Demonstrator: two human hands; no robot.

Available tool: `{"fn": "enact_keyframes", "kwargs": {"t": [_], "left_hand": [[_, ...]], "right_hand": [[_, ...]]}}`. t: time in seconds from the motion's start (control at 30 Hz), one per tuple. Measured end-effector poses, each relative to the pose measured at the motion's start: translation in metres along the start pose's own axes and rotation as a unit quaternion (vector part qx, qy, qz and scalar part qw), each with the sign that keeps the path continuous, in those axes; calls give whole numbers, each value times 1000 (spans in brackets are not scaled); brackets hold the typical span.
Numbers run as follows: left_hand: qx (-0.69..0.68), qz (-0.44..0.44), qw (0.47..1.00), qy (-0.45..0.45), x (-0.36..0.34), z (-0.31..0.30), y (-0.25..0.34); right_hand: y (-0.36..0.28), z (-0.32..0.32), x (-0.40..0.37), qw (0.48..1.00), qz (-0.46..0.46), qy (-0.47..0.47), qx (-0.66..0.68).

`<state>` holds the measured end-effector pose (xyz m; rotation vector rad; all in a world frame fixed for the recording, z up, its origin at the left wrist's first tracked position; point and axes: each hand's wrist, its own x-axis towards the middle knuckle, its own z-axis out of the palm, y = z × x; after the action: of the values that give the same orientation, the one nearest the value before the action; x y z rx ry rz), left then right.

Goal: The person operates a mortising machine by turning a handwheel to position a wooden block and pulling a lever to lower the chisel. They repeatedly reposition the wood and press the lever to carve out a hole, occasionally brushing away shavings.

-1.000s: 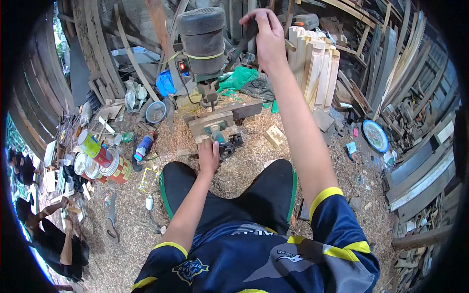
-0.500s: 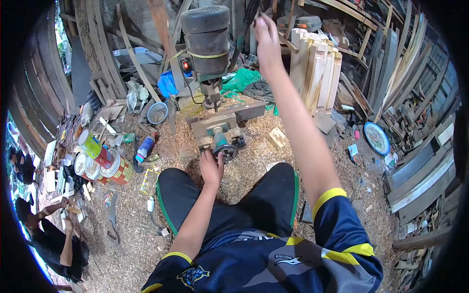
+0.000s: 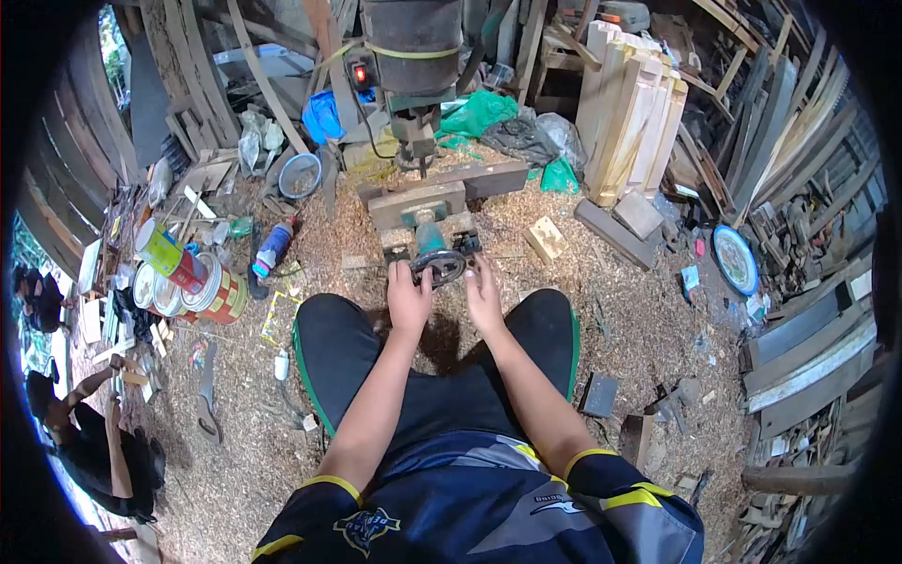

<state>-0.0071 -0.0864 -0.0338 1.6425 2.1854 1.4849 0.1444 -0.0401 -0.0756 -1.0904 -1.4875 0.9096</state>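
Observation:
Between my knees stands a vise with a green screw housing (image 3: 429,235) and a round black handwheel (image 3: 443,267). My left hand (image 3: 410,299) is closed on the left side of the wheel's rim. At its right side, my right hand (image 3: 483,299) has its fingers stretched out, fingertips close to the rim and the vise's black fitting. A dark wooden piece (image 3: 493,180) lies across the vise behind its wooden jaw block (image 3: 416,204). Above it hangs the bit (image 3: 423,167) of a drilling machine with a big grey motor (image 3: 413,42) and a lit red switch (image 3: 361,73).
Wood shavings cover the floor. A small wood block (image 3: 545,240) lies right of the vise, near a stack of pale cut timbers (image 3: 628,117). Paint cans (image 3: 214,289), a spray can (image 3: 274,249) and a handsaw (image 3: 208,395) are at left. Another person (image 3: 99,442) works at far left.
My right hand has come down from the lever at the upper right to the handwheel. My left hand stays on the wheel. The view has tipped downward, and the bit stands higher above the wood.

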Motion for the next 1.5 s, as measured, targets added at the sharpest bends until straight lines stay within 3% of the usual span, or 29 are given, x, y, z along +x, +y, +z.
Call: {"fn": "enact_keyframes", "kwargs": {"t": [0.03, 0.13, 0.2, 0.3, 0.63, 0.73, 0.97, 1.03, 1.37, 1.43, 1.5], "left_hand": [[-5, 3, 1000, -1, 1, -1, 1], [-48, 0, 999, -2, 0, -1, 0], [-52, -2, 998, -20, 1, -2, -5], [-46, 38, 998, -18, -1, 0, -13], [-49, 37, 997, -53, 1, -10, -13], [-80, 1, 994, -73, 2, -13, -14], [-96, 36, 992, -74, 1, -14, -27], [-151, -17, 984, -91, 0, -15, -31], [-117, 26, 988, -98, 6, -24, -19], [-103, 30, 990, -87, 13, -35, -9], [-118, 6, 992, -41, 22, -31, -5]], "right_hand": [[-15, -6, 5, 998, -12, -62, -19], [-17, -5, 10, 992, -30, -126, 1], [-15, -3, 11, 993, -58, -106, -1], [-10, 1, 13, 995, 15, -92, 38], [-11, 3, 13, 994, 8, -91, 65], [-12, 3, 13, 994, 5, -89, 63], [-10, 2, 13, 993, 16, -101, 62], [-9, 1, 12, 992, 20, -102, 72], [10, -5, 13, 993, -30, -110, 14], [9, -7, 15, 985, 83, -132, 71], [-15, -14, 38, 992, 24, -102, 72]]}}
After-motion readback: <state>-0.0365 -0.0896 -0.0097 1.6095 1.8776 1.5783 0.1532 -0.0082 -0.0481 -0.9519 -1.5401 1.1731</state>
